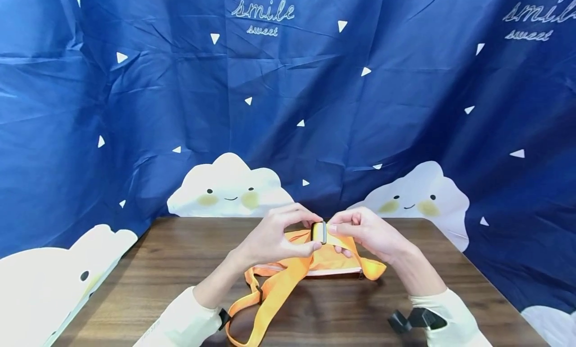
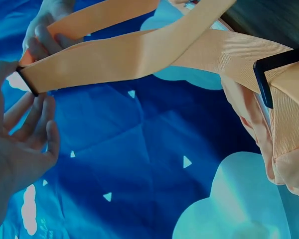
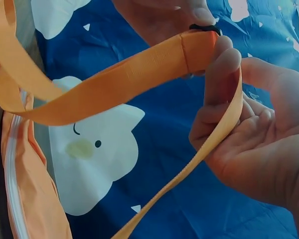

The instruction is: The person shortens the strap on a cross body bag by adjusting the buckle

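An orange fabric bag (image 1: 333, 262) with a pale zipper lies on the table. Above it, my left hand (image 1: 281, 229) pinches a black strap slider (image 1: 319, 232) between thumb and fingers. The orange strap (image 2: 99, 57) runs through this slider (image 2: 27, 82) and crosses the left wrist view. My right hand (image 1: 369, 234) pinches the strap close to the slider's right side. Seen from the right wrist, the right hand (image 3: 254, 119) has a strip of strap (image 3: 224, 122) between thumb and fingers, and the strip hangs down from there.
A second black buckle (image 1: 260, 294) sits on the strap loop, which trails over the wooden table (image 1: 351, 314) towards its front edge. A blue curtain (image 1: 288, 102) with white clouds and triangles hangs behind. Black wrist straps (image 1: 425, 318) circle the pale sleeves.
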The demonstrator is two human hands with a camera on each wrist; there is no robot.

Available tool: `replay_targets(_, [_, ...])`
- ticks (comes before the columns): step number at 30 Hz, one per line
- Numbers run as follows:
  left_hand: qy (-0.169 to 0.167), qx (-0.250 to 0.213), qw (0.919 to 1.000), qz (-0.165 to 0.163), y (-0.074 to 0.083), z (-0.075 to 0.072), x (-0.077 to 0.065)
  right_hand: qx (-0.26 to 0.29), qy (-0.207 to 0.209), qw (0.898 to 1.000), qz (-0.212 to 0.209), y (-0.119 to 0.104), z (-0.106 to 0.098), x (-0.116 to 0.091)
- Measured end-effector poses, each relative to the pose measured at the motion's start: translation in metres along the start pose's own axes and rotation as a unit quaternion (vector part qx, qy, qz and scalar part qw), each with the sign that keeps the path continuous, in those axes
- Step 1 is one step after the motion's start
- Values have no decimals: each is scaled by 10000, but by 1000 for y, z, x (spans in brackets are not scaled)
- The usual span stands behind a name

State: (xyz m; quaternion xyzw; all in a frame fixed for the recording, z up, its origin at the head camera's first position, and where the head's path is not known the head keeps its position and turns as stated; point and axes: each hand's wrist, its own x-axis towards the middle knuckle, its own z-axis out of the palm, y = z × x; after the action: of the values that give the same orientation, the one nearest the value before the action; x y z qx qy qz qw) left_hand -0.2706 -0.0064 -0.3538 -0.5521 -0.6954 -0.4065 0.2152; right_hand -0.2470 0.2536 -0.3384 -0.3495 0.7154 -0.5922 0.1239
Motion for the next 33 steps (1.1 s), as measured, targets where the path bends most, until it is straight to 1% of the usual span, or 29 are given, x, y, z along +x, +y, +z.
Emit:
replay_targets(4, [-49,81,9999,85,0,-1,2,19,-83,9999,72,-1,-1,2])
replay_targets(6, [-16,138,9998,151,0,-2,2,-7,-51,9999,136,-1,-3,1])
replay_targets(8, [39,185,9997,176,-1,-3,3,-132,68,9996,235,-2,-7,0])
replay_targets(10, [78,229,9996,133,-2,-4,3,-335,257,9985,358,-2,-11,-2])
replay_targets(14, [65,252,9996,70,-5,-5,3,-666,543,9948,540,-2,-18,-5])
replay_targets(18, [-16,224,9997,67,-7,-4,2,-778,699,9926,616,-1,-17,-4])
replay_targets(20, [-69,241,9997,7,-8,-3,1,-875,791,9908,661,-2,-13,-2])
replay_targets(24, [-196,366,9991,-73,-10,-1,0,-890,732,9911,671,-2,-7,2])
replay_targets(27, [-222,496,9985,-59,-12,0,-2,-701,622,9934,658,1,-4,4])
replay_targets(29, [-223,721,9971,-26,-14,0,-2,-640,624,9934,718,3,-3,5])
replay_targets(30, [-239,938,9953,-3,-15,1,-2,-659,655,9928,752,4,-4,5])
replay_targets(32, [-300,1489,9884,69,-18,1,-3,-754,710,9907,882,7,-5,6])
replay_targets(33, [-336,1795,9831,103,-19,2,-3,-845,743,9891,953,9,-6,7])
